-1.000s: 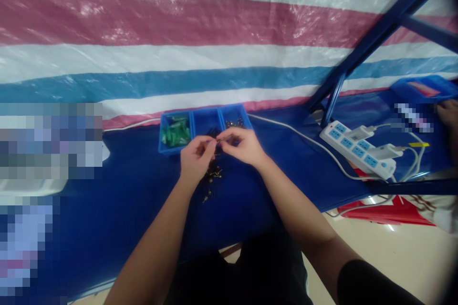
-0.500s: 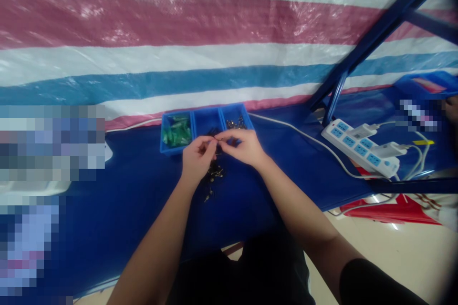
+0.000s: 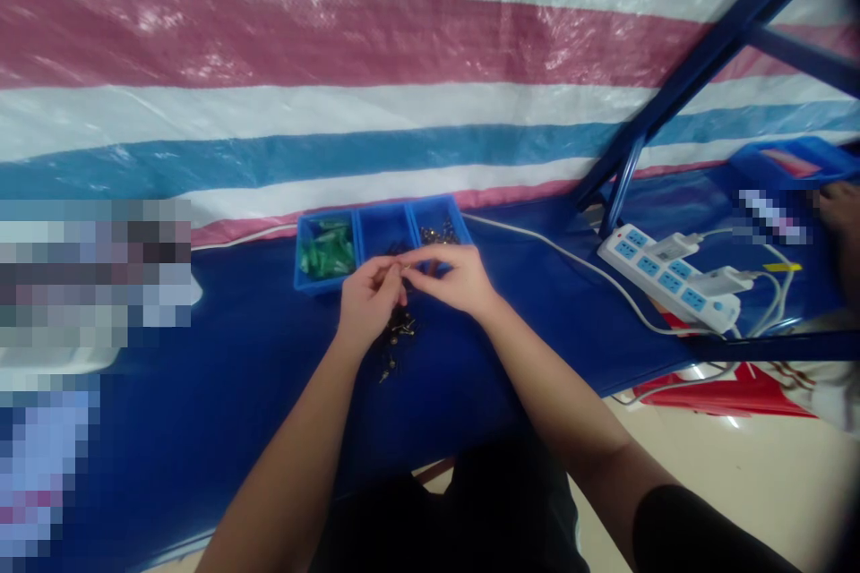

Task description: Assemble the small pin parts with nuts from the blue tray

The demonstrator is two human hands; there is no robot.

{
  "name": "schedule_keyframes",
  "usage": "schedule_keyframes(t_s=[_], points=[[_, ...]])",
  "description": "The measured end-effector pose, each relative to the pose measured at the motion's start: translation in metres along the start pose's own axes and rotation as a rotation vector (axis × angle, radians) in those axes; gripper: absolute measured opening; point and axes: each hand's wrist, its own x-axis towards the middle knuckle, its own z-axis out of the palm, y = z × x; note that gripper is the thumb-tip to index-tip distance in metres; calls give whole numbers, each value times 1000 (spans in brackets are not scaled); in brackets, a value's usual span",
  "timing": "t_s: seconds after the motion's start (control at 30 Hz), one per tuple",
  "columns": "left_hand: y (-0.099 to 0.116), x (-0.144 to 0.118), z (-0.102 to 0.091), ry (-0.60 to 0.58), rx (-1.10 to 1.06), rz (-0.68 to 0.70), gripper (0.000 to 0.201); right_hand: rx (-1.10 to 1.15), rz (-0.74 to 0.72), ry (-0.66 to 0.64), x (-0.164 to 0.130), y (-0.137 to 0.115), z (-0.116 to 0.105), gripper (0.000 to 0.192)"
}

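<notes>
**Wen:** Striped tarpaulin [image 3: 403, 45] hung behind the table [image 3: 221, 394], which was covered in dark blue. What was being worked on?

**Ravi:** One small metal part [image 3: 403, 268], too tiny and blurred to name. It sat between both hands, just in front of the blue tray [image 3: 382, 237]. The left hand [image 3: 366, 300] and the right hand [image 3: 453, 279] each pinched an end with thumb and forefinger, other fingers curled in.

**Wen:** How would it have handled?

**Ravi:** My judgement: very light, rigid, smooth enough to slip. Fingertip pinches at the two ends looked like the only sensible hold, since a whole-hand grip would have swallowed it. Dropped, it would have been hard to find again on the dark cover.

**Wen:** What lay around it?

**Ravi:** A loose pile of small dark pieces [image 3: 398, 331] lay on the table just below the hands. The tray had three compartments: green parts [image 3: 327, 252] in the left one, small metallic bits [image 3: 440, 235] in the right one, and the middle one I could not read.

**Wen:** Further out?

**Ravi:** A white power strip [image 3: 672, 277] with plugs in it lay to the right, well apart, and its cable [image 3: 557, 255] ran past the tray. Another person's hand [image 3: 839, 201] showed at the far right edge, near a second blue bin [image 3: 793, 159]
</notes>
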Motion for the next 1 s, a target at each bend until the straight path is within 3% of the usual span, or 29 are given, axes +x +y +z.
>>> schedule_keyframes(t_s=[0.63, 1.0], points=[[5, 0, 0, -61, -42, -35, 27, 35, -45, -2, 0, 0, 0, 21], [8, 0, 2, 5, -150, -22, 24, -6, -3, 47, 1, 5, 1, 16]])
